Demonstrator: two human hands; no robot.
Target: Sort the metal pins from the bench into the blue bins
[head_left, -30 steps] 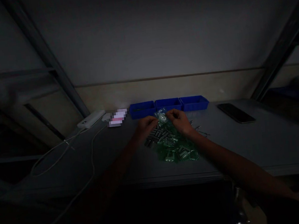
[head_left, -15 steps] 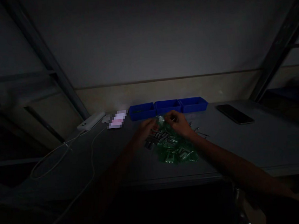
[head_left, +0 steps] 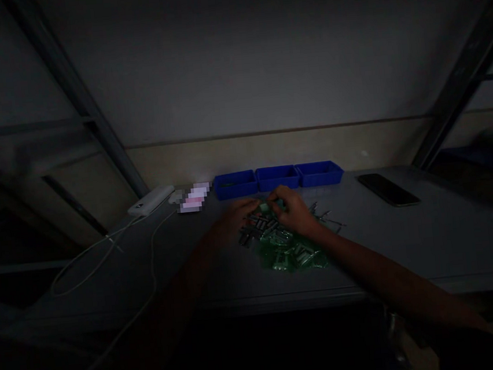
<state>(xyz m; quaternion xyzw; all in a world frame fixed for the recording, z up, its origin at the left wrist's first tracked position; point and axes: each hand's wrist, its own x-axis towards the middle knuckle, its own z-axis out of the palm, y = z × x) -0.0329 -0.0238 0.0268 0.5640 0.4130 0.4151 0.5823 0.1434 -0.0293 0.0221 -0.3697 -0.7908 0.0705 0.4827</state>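
Observation:
Between my two hands is a small green plastic bag (head_left: 264,207), its contents too dark to make out. My left hand (head_left: 241,210) is closed on the bag's left side. My right hand (head_left: 289,207) pinches its right edge with thumb and forefinger. Just below lie loose metal pins or small cylinders (head_left: 262,223) in a heap. Nearer to me, several green bags with parts inside (head_left: 294,253) lie piled on the table. A few thin metal pieces (head_left: 330,219) are scattered to the right of my right hand.
Three blue bins (head_left: 277,178) stand in a row at the back of the grey table (head_left: 391,241). A dark phone (head_left: 387,189) lies on the right. To the left are a white power bank (head_left: 151,201), a blurred-out pinkish item (head_left: 194,198) and a white cable (head_left: 152,258).
My right hand has turned and come slightly lower, its fingers now nearer my left hand. The green bag between them sits a little lower and shows less.

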